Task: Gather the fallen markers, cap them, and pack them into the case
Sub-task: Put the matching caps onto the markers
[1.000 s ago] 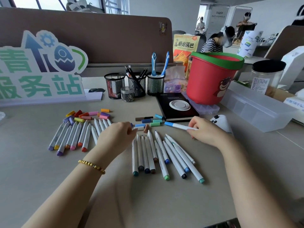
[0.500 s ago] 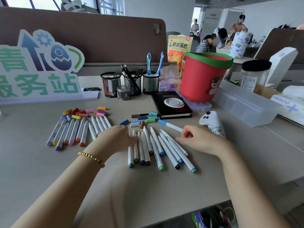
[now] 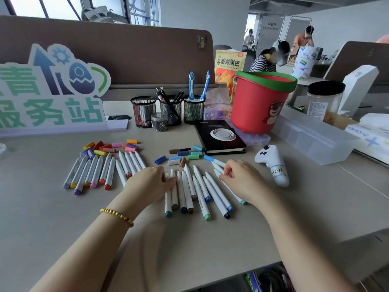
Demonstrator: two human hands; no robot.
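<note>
Markers [image 3: 200, 192] lie fanned on the table [image 3: 42, 218] between my hands, tips bare, because I am herding them into one row before capping. My left hand [image 3: 150, 184] rests flat-fingered against the row's left edge, holding nothing. My right hand [image 3: 242, 180] curls its fingertips onto the rightmost markers; whether it pinches one I cannot tell. Loose caps [image 3: 185, 153] wait just beyond the tips. A warm-coloured second group [image 3: 99, 171] lies to the left. The clear case [image 3: 311, 138] sits right, a white controller [image 3: 271, 165] in between.
</note>
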